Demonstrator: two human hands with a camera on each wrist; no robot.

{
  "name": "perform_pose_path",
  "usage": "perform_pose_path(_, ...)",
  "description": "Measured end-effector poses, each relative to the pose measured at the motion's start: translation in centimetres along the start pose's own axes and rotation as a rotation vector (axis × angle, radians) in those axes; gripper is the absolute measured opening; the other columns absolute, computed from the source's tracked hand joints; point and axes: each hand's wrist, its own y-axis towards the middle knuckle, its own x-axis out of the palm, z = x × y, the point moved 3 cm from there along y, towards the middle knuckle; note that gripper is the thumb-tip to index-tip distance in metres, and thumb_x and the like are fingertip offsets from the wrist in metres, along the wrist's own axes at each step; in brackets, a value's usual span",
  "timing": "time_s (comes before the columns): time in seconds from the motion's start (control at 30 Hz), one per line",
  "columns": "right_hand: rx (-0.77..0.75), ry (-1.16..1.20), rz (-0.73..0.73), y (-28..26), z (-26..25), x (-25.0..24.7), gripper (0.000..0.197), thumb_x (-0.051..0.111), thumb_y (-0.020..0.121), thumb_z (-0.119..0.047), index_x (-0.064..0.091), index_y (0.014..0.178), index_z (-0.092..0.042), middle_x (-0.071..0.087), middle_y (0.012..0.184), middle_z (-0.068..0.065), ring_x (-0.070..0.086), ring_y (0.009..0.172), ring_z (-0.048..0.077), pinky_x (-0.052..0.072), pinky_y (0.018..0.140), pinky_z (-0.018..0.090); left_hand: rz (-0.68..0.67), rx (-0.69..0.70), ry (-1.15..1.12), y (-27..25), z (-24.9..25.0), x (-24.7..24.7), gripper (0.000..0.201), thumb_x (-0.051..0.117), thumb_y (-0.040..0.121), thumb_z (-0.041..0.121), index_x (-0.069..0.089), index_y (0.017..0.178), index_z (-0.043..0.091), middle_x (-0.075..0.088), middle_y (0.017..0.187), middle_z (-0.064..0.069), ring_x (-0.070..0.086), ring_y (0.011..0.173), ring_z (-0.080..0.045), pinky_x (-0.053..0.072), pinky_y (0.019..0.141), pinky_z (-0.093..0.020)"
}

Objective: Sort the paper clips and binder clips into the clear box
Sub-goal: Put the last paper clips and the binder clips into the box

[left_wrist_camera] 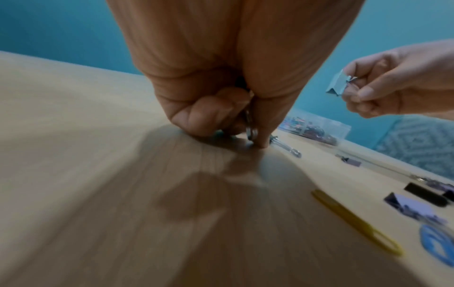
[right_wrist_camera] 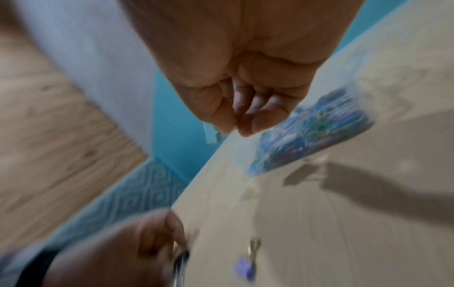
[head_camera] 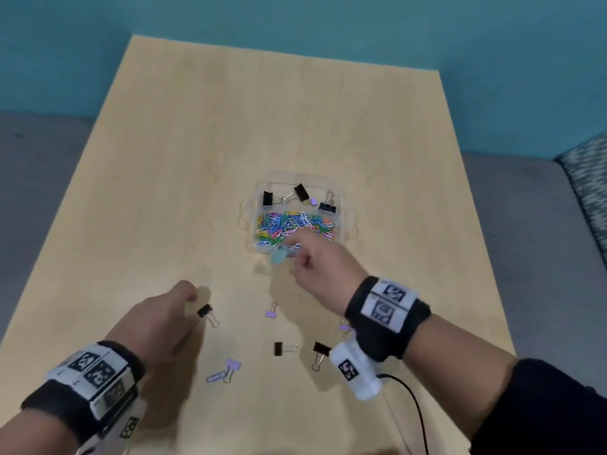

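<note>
Pinching a pale blue clip (head_camera: 278, 256) between thumb and fingers, our right hand (head_camera: 320, 269) hangs over the near edge of the clear box (head_camera: 341, 205), which sits mid-table (head_camera: 184, 159). Our left hand (head_camera: 164, 318) is curled at the near left, fingertips closed on a black clip (head_camera: 205, 311) lying on the wood.

We can read no writing anywhere; the wrist bands (head_camera: 387, 303) carry only black-and-white square markers.

The head view alone shows the box's layout: black clips and a small purple one in the far compartment, a heap of coloured paper clips (head_camera: 295, 226) in the near one. It also shows loose clips on the table near us: two purple, two black, a blue paper clip (head_camera: 213, 377), and another purple one partly hidden by the right wrist.

The left wrist view adds a yellow paper clip (left_wrist_camera: 356, 223) on the table, hidden under the left arm from above, and shows metal loops caught between the left fingers (left_wrist_camera: 209, 114). The right wrist view is blurred; it shows the pale clip's edge (right_wrist_camera: 210, 136) beside the thumb, and the box beyond.
</note>
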Motion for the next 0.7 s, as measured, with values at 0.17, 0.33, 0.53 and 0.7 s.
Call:
perform_pose_path(0.17,0.177,0.211,0.197,3.6,2.5,-5.0,0.02,0.056,0.077,-0.003,0.063,0.083,-0.022,0.056,0.064,-0.003,0.062,0.066,0.033,0.054,0.065,0.048,-0.066,0.072,0.013,-0.3,1.5,0.6,0.019,0.047,0.091,0.031,0.042,0.105,0.043,0.06,0.091,0.015,0.056,0.083,-0.013,0.045,0.078,-0.029)
perform_pose_path(0.33,0.182,-0.087,0.168,8.3,2.4,-7.4,0.023,0.055,0.079,-0.007,0.066,0.096,-0.019,0.064,0.089,0.006,0.06,0.079,0.027,0.05,0.068,0.032,-0.07,0.11,0.14,0.5,1.8,0.7,0.019,0.046,0.09,0.035,0.033,0.081,0.026,0.053,0.07,0.007,0.052,0.066,-0.012,0.045,0.062,-0.03)
perform_pose_path(0.53,0.122,-0.351,0.208,7.0,2.1,-9.7,0.031,0.047,0.085,-0.011,0.059,0.114,-0.017,0.056,0.111,0.012,0.057,0.089,0.03,0.047,0.077,0.034,0.013,0.094,0.094,2.8,5.0,-2.4,0.02,0.056,0.087,0.04,0.045,0.084,0.024,0.058,0.069,0.002,0.054,0.064,-0.017,0.035,0.054,-0.03)
perform_pose_path(0.7,0.262,-0.485,-0.236,-3.0,6.1,-6.5,0.035,0.049,0.082,-0.013,0.05,0.116,-0.021,0.053,0.108,0.005,0.057,0.082,0.023,0.044,0.068,0.031,0.243,0.241,0.135,9.5,11.6,-7.3,0.026,0.063,0.085,0.037,0.046,0.087,0.017,0.056,0.068,-0.003,0.053,0.065,-0.027,0.038,0.056,-0.033)
